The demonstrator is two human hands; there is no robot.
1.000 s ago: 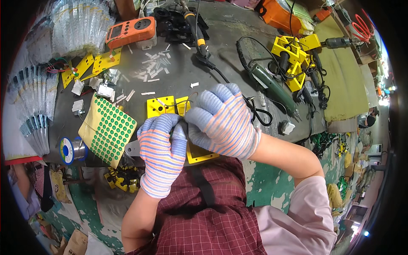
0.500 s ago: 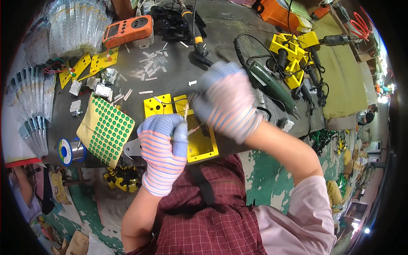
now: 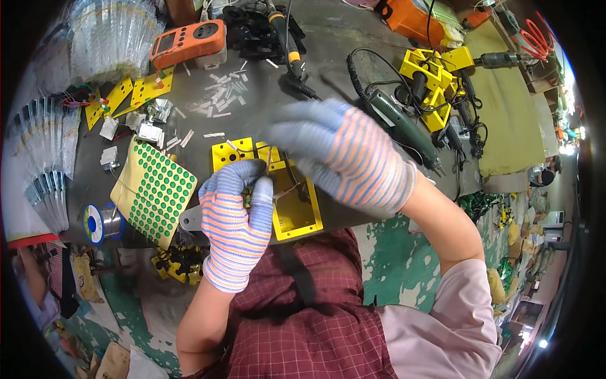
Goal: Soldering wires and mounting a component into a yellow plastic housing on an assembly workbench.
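My left hand (image 3: 235, 218), in a striped knit glove, is closed with thumb and fingers pinched around a thin pale strip (image 3: 269, 158) that sticks up. Beside it lies an open yellow plastic box (image 3: 317, 218) with thin wires and a dark cable over its cavity. My right hand (image 3: 353, 155), gloved alike, hovers above the box. Its fingers are stretched out and smeared by motion, thumb apart, and no object shows in them. Behind my left hand lies a yellow plate with holes (image 3: 222, 156), a dark cable crossing it.
Left of my hands are a sheet of green round stickers (image 3: 161, 189), a solder spool (image 3: 104, 224) and small white-wrapped parts (image 3: 150, 131). Pale strips (image 3: 221, 95) lie scattered behind. A green electric screwdriver (image 3: 404, 126) and yellow housings (image 3: 429, 72) are right; an orange meter (image 3: 188, 44) is back left.
My right hand has shifted slightly left, its fingers now extended over the box and the dark cable below them showing more. My left hand has moved slightly left and keeps its pinch.
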